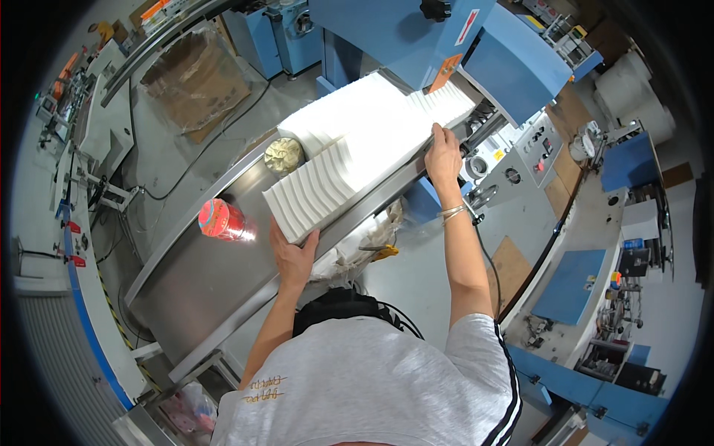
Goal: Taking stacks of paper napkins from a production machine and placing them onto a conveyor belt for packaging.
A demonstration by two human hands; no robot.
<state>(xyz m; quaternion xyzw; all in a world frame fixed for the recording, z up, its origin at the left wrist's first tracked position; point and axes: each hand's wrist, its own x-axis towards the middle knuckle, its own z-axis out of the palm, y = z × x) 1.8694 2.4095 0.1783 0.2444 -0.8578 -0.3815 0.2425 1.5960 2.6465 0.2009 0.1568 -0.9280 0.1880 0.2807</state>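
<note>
A long block of white, soft layered sheets, like stacked tissue (pixel 372 141), lies along a metal tray table (pixel 178 297). Its near-left end shows wavy layers. My left hand (pixel 294 256) holds that end, fingers round the end face and thumb along the near side. At the block's near side, farther right, my right hand (pixel 444 157) grips the edge with its fingers together; a bangle is on that wrist. Against the far side stands a round, pale yellow-green wrapped roll (pixel 283 155). A red cylindrical container (pixel 223 220) sits on the metal, left of my left hand.
A blue machine (pixel 387 37) with an orange tag (pixel 445 73) stands over the block's far end. Its control panel (pixel 539 145) is to the right. Yellow-handled pliers (pixel 383 253) rest on white plastic below the table. A plastic-covered cardboard box (pixel 195 82) is at far left.
</note>
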